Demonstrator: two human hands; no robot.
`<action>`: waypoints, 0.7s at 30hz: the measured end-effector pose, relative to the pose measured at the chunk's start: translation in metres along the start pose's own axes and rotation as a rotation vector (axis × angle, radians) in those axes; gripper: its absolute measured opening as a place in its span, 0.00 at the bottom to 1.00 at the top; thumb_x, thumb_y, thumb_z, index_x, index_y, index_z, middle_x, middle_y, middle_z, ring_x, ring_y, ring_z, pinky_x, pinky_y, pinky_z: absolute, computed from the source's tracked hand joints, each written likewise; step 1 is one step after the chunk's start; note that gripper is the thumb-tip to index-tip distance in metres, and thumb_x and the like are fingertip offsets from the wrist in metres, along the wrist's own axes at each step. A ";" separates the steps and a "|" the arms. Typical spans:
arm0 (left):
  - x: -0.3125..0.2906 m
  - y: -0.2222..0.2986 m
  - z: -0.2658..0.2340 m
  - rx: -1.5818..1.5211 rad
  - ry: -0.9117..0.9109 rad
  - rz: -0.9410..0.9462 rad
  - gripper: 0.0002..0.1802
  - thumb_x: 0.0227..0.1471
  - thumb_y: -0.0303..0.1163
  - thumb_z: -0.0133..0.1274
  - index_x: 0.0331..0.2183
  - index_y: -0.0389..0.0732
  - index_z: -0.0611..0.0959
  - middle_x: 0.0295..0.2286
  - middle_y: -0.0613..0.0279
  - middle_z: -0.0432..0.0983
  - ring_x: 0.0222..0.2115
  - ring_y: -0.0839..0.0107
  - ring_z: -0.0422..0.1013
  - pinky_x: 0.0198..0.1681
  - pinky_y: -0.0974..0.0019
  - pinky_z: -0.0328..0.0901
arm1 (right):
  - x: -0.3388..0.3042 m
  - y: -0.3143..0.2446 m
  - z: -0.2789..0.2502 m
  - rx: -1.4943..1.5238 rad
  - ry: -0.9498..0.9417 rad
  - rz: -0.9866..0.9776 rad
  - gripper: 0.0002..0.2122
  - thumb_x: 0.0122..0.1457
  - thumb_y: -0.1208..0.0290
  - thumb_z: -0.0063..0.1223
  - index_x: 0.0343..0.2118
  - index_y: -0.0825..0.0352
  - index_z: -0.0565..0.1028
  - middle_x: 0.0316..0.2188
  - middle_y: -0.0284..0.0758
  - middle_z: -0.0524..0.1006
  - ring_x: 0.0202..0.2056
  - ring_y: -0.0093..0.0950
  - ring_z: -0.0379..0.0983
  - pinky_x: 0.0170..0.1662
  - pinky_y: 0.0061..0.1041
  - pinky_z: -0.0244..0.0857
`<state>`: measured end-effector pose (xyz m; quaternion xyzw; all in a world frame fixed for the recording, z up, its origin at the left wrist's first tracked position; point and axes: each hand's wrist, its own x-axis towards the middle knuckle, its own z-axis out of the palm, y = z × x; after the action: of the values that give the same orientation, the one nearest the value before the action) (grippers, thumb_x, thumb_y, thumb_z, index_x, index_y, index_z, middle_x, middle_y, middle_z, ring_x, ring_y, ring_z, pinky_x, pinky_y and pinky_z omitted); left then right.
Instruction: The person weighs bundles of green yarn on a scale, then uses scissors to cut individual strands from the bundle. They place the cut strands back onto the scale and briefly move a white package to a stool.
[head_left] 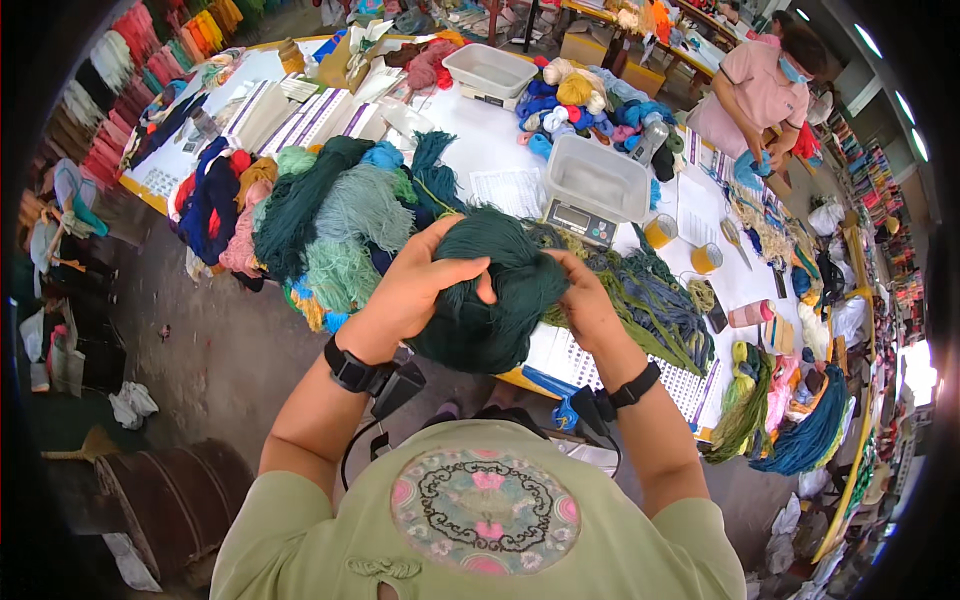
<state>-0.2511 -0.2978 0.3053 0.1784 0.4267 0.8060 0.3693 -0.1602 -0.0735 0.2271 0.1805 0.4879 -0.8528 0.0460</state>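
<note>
A thick bundle of dark green yarn [480, 325] is held up in front of my chest, between both hands. My left hand [415, 285] grips its left side, with the thumb laid across the strands. My right hand [588, 300] pinches the bundle's right edge; its fingertips are partly hidden by the yarn. Just beyond the bundle, a digital scale [580, 222] carries a clear plastic tub [600, 178]. Heaped skeins in pale green [365, 215] and dark green [310, 205] lie on the table to the left of my left hand. Olive and grey yarn [650, 310] spreads beside my right hand.
Small yarn balls [570, 95] are piled at the table's far side, near a second tub [490, 70]. Scissors [735, 240] and tape rolls [660, 232] lie to the right. A co-worker in pink [735, 100] works across the table. A rusty drum [175, 505] lies at lower left.
</note>
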 end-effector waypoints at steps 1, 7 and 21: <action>-0.001 0.007 0.001 0.196 -0.017 -0.042 0.21 0.48 0.23 0.56 0.46 0.33 0.73 0.23 0.59 0.76 0.22 0.74 0.72 0.30 0.72 0.66 | 0.001 -0.005 0.010 -0.187 -0.085 -0.222 0.30 0.45 0.88 0.45 0.56 0.68 0.64 0.54 0.37 0.68 0.52 0.30 0.68 0.56 0.26 0.59; -0.011 0.034 0.011 0.790 -0.205 -0.134 0.15 0.43 0.25 0.59 0.37 0.37 0.77 0.17 0.64 0.73 0.14 0.80 0.67 0.16 0.75 0.59 | -0.037 -0.012 0.092 -0.750 -0.234 -0.633 0.37 0.45 0.84 0.53 0.61 0.61 0.56 0.50 0.39 0.69 0.50 0.28 0.68 0.52 0.27 0.61; -0.055 0.013 -0.032 0.148 -1.009 -0.882 0.31 0.42 0.36 0.66 0.45 0.25 0.77 0.43 0.41 0.76 0.47 0.53 0.72 0.53 0.54 0.62 | -0.082 -0.124 0.120 -0.190 -0.410 -0.611 0.33 0.43 0.78 0.48 0.58 0.63 0.64 0.29 0.30 0.77 0.21 0.13 0.67 0.22 0.12 0.57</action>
<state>-0.2398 -0.3613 0.2988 0.3669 0.2888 0.3665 0.8048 -0.1465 -0.1190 0.4121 -0.1530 0.5769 -0.7965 -0.0973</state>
